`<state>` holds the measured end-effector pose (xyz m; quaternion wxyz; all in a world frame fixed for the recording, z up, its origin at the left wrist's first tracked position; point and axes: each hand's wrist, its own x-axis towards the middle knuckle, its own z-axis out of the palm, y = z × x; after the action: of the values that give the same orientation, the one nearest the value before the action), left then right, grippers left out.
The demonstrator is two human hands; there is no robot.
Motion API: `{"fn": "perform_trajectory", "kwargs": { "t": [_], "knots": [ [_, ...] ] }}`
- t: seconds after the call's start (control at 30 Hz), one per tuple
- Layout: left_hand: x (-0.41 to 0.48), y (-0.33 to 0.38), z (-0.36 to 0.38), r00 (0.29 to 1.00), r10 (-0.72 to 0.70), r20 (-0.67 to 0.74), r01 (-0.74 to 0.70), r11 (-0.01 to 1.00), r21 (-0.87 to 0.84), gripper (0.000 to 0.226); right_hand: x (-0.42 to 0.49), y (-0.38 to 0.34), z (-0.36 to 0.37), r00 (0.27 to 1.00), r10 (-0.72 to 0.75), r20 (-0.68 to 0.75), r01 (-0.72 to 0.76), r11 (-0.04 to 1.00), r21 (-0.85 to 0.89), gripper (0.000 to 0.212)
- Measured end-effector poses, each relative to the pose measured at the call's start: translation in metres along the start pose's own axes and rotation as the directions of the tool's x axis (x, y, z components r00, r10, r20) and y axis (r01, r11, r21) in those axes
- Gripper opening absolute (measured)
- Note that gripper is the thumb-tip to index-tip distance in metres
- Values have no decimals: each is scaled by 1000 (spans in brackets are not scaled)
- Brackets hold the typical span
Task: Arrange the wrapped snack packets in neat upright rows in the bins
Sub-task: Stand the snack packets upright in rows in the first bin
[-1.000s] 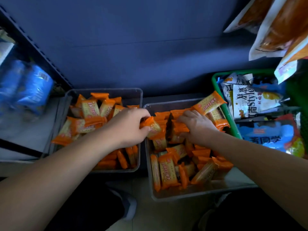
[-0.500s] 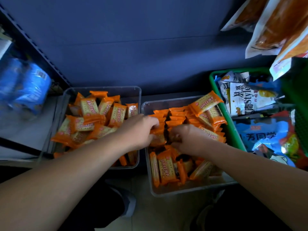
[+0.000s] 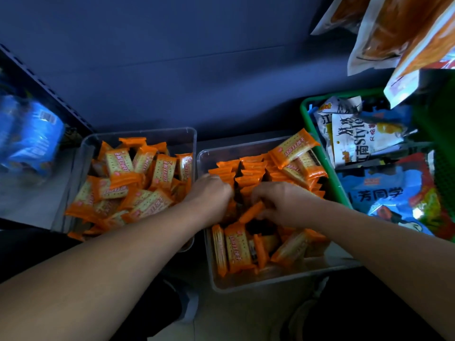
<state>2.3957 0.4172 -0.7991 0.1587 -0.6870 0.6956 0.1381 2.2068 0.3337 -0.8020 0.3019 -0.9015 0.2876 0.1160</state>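
Note:
Two clear plastic bins stand side by side. The left bin [image 3: 172,134] holds a loose heap of orange cracker packets [image 3: 138,183]. In the right bin [image 3: 270,284], upright rows of orange packets [image 3: 248,168] fill the far half, and loose packets [image 3: 236,247] lie in the near half. Both my hands are inside the right bin. My left hand [image 3: 209,193] has its fingers curled down among the upright packets. My right hand [image 3: 280,200] pinches a tilted orange packet [image 3: 251,212] at the bin's middle.
A green basket [image 3: 327,168] of mixed snack bags [image 3: 357,139] touches the right bin's right side. Large orange bags [image 3: 398,33] hang at the top right. Blue packages [image 3: 29,134] lie on a shelf at the left. A dark blue panel [image 3: 184,70] closes the back.
My left hand moved from the gap between the bins into the right bin. My right hand pulled back toward the bin's middle and now pinches a tilted packet.

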Motion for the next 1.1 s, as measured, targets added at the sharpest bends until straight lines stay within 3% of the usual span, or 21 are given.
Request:
{"fn": "perform_trajectory", "kwargs": {
  "t": [0.07,0.2,0.3,0.4,0.47,0.53,0.63,0.7,0.9,1.1],
  "knots": [
    [2,-1,-1,1000,12,-25,-12,1000,13,18,-8,-2,-15,993,52,-105,-37,990,139,27],
    [2,-3,-3,998,22,-64,-24,999,-28,9,-25,-4,-44,951,204,-231,-119,934,336,27],
    [3,0,-17,1000,25,-5,-26,999,-45,8,-38,-1,-66,923,291,-251,-194,917,349,20],
    [11,12,-29,988,13,-156,-43,981,-191,11,-52,0,-86,917,308,-254,-232,929,289,20],
    [12,33,-29,992,3,-123,-58,890,-453,14,-62,3,-95,918,307,-252,-233,930,284,20],
    [17,55,-16,999,23,23,-1,747,-665,20,-72,10,-99,924,299,-240,-216,923,317,21],
    [32,70,8,965,15,262,195,627,-754,52,-79,20,-101,937,291,-196,-213,916,341,22],
    [39,72,16,939,-1,344,289,544,-788,70,-82,26,-104,943,280,-182,-209,920,333,21],
    [43,80,25,906,28,422,390,331,-859,85,-87,35,-112,957,226,-181,-159,932,327,19],
    [41,82,28,942,-121,313,329,158,-931,78,-85,35,-111,959,221,-179,-158,936,313,19]
  ]
}}
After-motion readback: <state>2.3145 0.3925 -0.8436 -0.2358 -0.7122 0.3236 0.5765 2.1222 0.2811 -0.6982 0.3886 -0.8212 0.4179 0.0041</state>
